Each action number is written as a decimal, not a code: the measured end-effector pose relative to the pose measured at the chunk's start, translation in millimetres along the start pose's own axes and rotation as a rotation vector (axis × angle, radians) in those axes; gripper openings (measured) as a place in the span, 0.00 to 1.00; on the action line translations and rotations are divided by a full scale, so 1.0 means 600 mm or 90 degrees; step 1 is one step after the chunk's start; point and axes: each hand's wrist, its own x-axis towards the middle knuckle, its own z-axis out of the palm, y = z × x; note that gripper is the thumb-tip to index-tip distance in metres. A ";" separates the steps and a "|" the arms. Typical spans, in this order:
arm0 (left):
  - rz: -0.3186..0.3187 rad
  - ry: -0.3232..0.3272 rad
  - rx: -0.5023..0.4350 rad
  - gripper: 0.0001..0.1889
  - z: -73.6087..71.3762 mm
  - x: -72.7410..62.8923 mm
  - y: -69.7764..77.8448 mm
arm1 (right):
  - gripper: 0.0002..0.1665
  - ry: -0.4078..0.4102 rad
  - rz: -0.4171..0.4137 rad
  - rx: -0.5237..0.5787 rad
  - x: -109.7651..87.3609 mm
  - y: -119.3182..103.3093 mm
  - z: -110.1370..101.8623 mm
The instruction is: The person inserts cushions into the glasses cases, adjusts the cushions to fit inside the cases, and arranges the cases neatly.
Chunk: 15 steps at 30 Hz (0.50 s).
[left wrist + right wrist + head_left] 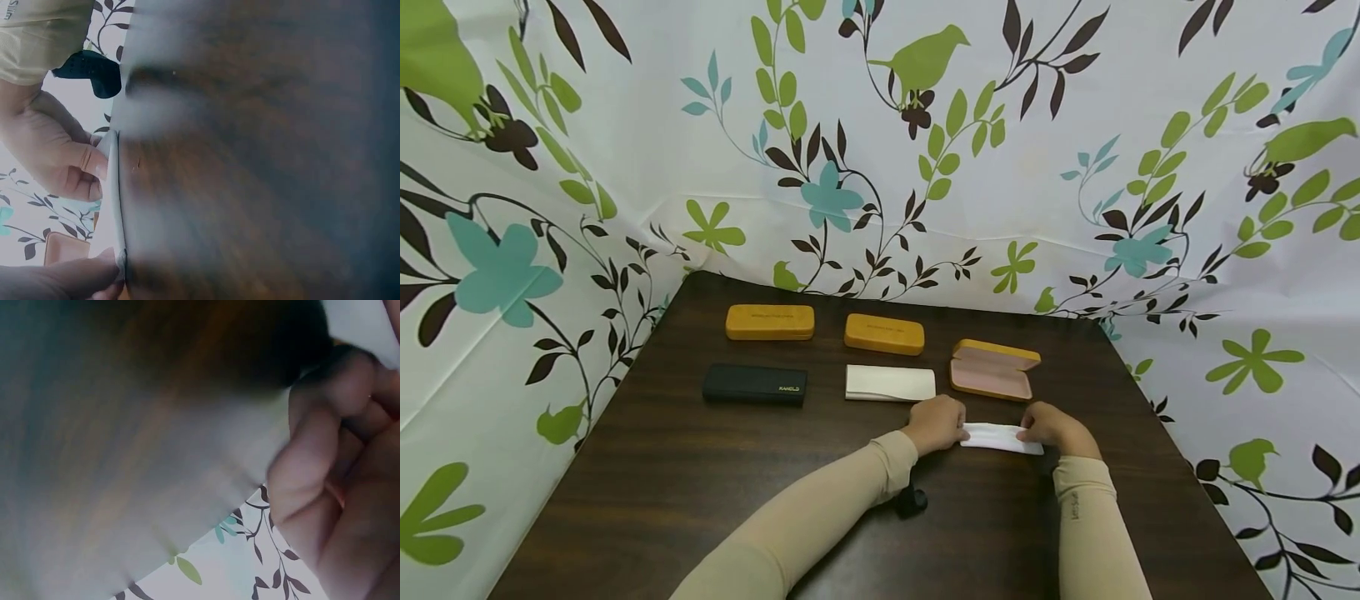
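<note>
A white folded cloth (994, 437) lies as a long strip near the front of the glasses cases on the dark table. My left hand (936, 423) pinches its left end, and the right hand (1058, 428) holds its right end between thumb and fingers. In the left wrist view the cloth (114, 209) is seen edge-on at the table surface, with the right hand (53, 147) beyond. The right wrist view has curled fingers (309, 453) close up, with part of a white surface at the top right.
Behind the hands stand an open yellow glasses case (992, 379), a white case (891, 383), a black case (754, 384) and two closed yellow cases (770, 322). A patterned curtain (880, 125) borders the table (647, 492).
</note>
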 end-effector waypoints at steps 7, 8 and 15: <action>0.010 -0.024 -0.066 0.15 0.002 0.006 -0.009 | 0.10 -0.040 -0.061 0.025 -0.012 0.008 -0.006; 0.013 -0.025 -0.077 0.14 0.001 0.006 -0.009 | 0.11 -0.041 -0.071 0.027 -0.013 0.010 -0.006; 0.022 -0.038 -0.156 0.10 -0.016 0.006 -0.014 | 0.10 -0.041 -0.062 0.079 -0.020 0.015 -0.011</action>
